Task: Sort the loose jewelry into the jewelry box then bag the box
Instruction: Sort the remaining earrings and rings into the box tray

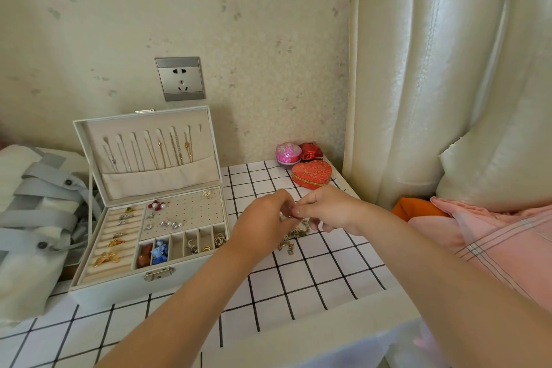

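Evidently the left hand (264, 219) and right hand (330, 212) meet fingertip to fingertip, both pinching a small piece (294, 213) held just above the loose jewelry (294, 234) heaped on the checked bench (313, 278). They are probably untangling or fastening it before storing, though what it is I cannot tell. Just to the left stands the jewelry box (125, 285), its lid propped open so the chains hang and the trays face up within easy reach. A grey-strapped bag (38, 203) lies beside the box, ready for the last step. No writing or brand is readable anywhere.
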Demonstrator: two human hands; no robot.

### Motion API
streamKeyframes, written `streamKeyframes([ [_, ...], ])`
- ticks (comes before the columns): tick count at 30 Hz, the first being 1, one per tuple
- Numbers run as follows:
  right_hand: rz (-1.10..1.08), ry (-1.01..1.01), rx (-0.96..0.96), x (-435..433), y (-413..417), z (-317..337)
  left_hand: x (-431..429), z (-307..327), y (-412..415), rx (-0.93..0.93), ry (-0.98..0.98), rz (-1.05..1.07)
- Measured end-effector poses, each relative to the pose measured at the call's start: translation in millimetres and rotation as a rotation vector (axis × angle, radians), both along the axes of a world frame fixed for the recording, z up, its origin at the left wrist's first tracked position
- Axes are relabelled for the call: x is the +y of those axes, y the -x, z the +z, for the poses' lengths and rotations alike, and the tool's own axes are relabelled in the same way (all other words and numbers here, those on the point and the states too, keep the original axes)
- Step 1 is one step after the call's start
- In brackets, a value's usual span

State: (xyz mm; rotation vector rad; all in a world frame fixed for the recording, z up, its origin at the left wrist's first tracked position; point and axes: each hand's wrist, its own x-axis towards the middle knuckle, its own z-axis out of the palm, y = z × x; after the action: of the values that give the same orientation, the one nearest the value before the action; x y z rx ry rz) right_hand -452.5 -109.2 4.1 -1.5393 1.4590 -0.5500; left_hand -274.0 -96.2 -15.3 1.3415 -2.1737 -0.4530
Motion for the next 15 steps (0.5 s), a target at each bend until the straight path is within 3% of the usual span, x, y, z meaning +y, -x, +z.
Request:
streamKeyframes([
  [6, -0.097, 0.024, -0.064, -1, -4, -5, -3, -2, -2, -0.05, 0.028, 0.063],
  [11, 0.05, 0.168, 0.444, -4, 0, -15, -4, -2, -8, -0.226, 0.076, 0.085],
  [15, 0.094, 0.128, 0.522, -3, -3, -18, -3, 0, -9, -0.264, 0.081, 0.052],
])
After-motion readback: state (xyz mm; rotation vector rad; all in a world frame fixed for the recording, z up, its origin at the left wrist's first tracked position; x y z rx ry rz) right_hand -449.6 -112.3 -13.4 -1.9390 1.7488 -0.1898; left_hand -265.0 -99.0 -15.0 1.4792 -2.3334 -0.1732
